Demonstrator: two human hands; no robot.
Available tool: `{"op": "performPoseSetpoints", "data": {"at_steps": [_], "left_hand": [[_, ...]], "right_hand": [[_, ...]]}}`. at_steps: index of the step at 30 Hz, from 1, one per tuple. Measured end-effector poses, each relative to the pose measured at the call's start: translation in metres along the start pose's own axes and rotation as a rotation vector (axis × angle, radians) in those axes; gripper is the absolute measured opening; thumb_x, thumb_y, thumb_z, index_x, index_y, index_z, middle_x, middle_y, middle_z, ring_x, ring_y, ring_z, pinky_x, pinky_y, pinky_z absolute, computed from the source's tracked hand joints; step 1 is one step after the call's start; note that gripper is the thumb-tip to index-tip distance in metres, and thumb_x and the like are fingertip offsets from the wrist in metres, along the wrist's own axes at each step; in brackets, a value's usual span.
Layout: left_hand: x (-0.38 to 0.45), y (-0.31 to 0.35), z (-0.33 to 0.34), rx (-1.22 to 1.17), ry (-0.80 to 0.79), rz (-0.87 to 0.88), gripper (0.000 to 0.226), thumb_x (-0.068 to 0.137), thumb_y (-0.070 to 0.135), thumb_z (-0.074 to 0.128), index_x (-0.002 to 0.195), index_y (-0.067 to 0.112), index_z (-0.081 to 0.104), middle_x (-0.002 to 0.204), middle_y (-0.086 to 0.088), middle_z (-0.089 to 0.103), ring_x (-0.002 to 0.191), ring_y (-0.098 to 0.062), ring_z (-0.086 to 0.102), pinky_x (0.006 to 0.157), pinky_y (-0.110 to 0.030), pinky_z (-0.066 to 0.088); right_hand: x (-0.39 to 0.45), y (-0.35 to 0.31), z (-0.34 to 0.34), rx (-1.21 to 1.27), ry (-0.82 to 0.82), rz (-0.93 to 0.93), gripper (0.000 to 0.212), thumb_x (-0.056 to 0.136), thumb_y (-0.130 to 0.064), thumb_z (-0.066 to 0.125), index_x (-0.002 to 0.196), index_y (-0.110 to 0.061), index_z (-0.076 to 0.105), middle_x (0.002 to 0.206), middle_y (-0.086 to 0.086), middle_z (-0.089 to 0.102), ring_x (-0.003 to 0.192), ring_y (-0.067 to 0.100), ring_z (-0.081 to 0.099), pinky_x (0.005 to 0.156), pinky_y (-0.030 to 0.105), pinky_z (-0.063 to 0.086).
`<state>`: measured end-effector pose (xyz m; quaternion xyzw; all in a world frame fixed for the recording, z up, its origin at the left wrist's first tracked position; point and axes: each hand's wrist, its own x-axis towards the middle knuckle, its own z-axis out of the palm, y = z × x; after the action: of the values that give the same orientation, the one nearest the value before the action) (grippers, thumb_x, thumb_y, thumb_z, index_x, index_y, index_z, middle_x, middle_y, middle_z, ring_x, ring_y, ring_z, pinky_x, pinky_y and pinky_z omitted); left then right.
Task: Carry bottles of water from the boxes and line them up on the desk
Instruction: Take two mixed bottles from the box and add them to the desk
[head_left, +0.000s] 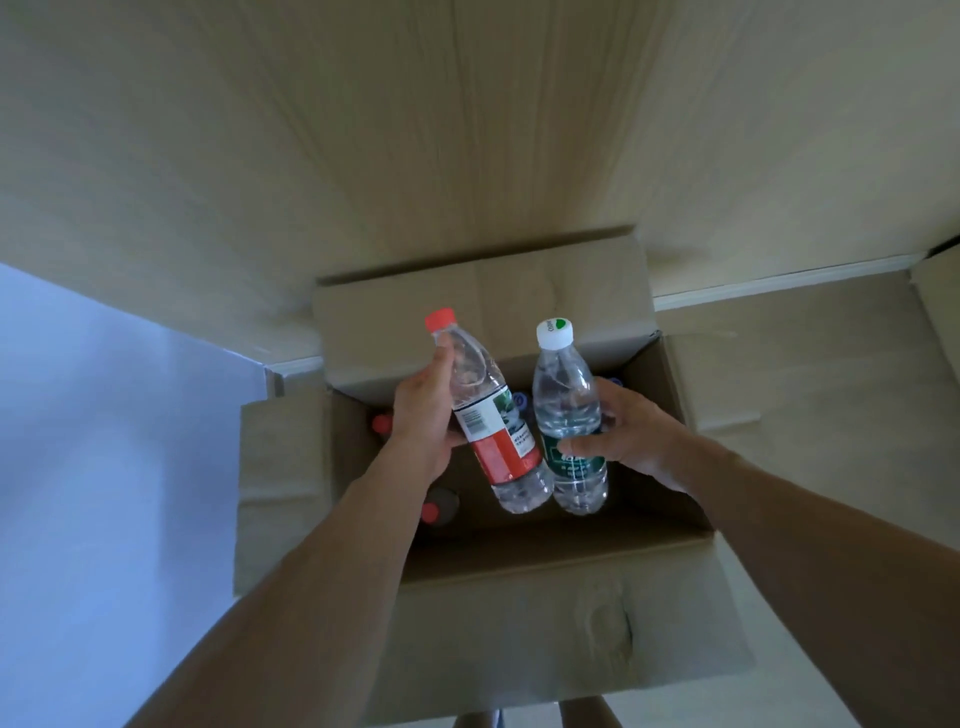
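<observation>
Left hand (423, 410) fingers wrapped round red-cap bottle (491, 415), gripping mid-body at the red label, bottle tilted, cap up-left. Right hand (628, 441) fingers and thumb curled round white-cap bottle (569, 415), at the green label, near upright. Bottle bases just beside each other, maybe touching. Both bottles held above open cardboard box (545, 587), flaps folded out. More bottles inside box: red caps (382, 423) at left side, others blurred behind held pair. Box on the floor (810, 364) by a wall (467, 130).
</observation>
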<state>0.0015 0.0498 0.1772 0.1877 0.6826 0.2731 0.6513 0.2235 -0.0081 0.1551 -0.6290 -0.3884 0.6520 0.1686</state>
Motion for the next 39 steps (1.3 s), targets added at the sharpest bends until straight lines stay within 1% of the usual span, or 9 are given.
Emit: {"op": "performPoseSetpoints", "data": {"at_steps": [9,13,16,20,24,29,32,35,39], "left_hand": [[-0.040,0.033,0.035,0.033,-0.183,-0.177,0.074,0.092,0.074,0.037,0.123,0.011,0.060,0.114,-0.016,0.073,0.111,-0.035,0.069,0.102,-0.050,0.051],[-0.052,0.041,0.031,0.085,-0.333,-0.231,0.068,0.093,0.072,0.042,0.123,0.015,0.063,0.115,-0.012,0.074,0.112,-0.033,0.069,0.100,-0.052,0.048],[-0.065,0.047,0.022,0.195,-0.538,-0.223,0.048,0.092,0.039,0.055,0.134,0.015,0.058,0.128,-0.015,0.067,0.120,-0.035,0.062,0.104,-0.054,0.044],[-0.078,0.062,0.015,0.223,-0.712,-0.184,0.053,0.085,0.007,0.063,0.136,0.016,0.054,0.124,-0.016,0.068,0.110,-0.031,0.068,0.086,-0.049,0.057],[-0.093,0.075,0.015,0.280,-0.777,-0.144,0.073,0.077,0.009,0.081,0.139,0.031,0.050,0.128,-0.013,0.068,0.114,-0.031,0.068,0.086,-0.046,0.058],[-0.128,0.083,0.033,0.364,-0.757,-0.068,0.059,0.077,0.025,0.082,0.123,0.048,0.052,0.120,-0.006,0.073,0.110,-0.029,0.070,0.085,-0.048,0.059],[-0.154,0.084,0.047,0.376,-0.785,-0.044,0.055,0.074,0.029,0.081,0.120,0.039,0.053,0.116,-0.013,0.074,0.104,-0.033,0.072,0.082,-0.045,0.060],[-0.177,0.083,0.062,0.429,-0.812,-0.061,0.068,0.079,0.027,0.082,0.132,0.027,0.040,0.110,-0.017,0.074,0.095,-0.034,0.074,0.073,-0.045,0.061],[-0.204,0.075,0.087,0.493,-0.900,-0.087,0.069,0.079,0.012,0.078,0.134,0.027,0.040,0.099,-0.016,0.076,0.086,-0.034,0.074,0.072,-0.044,0.059]], "right_hand": [[-0.038,-0.044,-0.014,0.157,-0.093,0.056,0.053,0.078,-0.010,0.080,0.121,-0.035,0.061,0.110,-0.009,0.073,0.098,0.009,0.070,0.071,0.028,0.055],[-0.053,-0.060,-0.022,0.163,-0.069,0.079,0.051,0.079,-0.012,0.080,0.121,-0.034,0.061,0.109,-0.008,0.073,0.099,0.012,0.070,0.071,0.032,0.055],[-0.066,-0.070,-0.029,0.184,-0.044,0.115,0.052,0.077,-0.013,0.080,0.121,-0.032,0.060,0.113,-0.004,0.072,0.105,0.017,0.066,0.075,0.037,0.055],[-0.089,-0.083,-0.037,0.216,-0.008,0.163,0.053,0.074,-0.015,0.081,0.121,-0.031,0.060,0.117,0.001,0.069,0.110,0.023,0.063,0.092,0.051,0.054],[-0.117,-0.094,-0.042,0.266,0.007,0.179,0.065,0.066,-0.020,0.082,0.126,-0.027,0.058,0.122,0.004,0.067,0.116,0.028,0.060,0.101,0.057,0.048],[-0.167,-0.104,-0.042,0.356,0.080,0.146,0.057,0.064,-0.024,0.083,0.115,-0.030,0.061,0.115,0.001,0.070,0.106,0.020,0.065,0.082,0.045,0.057],[-0.201,-0.105,-0.040,0.402,0.141,0.149,0.061,0.068,-0.021,0.081,0.125,-0.025,0.059,0.121,0.004,0.069,0.112,0.022,0.063,0.080,0.045,0.056],[-0.235,-0.101,-0.037,0.450,0.206,0.156,0.057,0.077,-0.018,0.079,0.130,-0.023,0.057,0.126,0.005,0.066,0.117,0.024,0.060,0.079,0.046,0.057],[-0.279,-0.085,-0.040,0.525,0.303,0.157,0.056,0.082,-0.017,0.077,0.133,-0.023,0.056,0.124,0.006,0.068,0.116,0.026,0.062,0.090,0.054,0.054]]}}
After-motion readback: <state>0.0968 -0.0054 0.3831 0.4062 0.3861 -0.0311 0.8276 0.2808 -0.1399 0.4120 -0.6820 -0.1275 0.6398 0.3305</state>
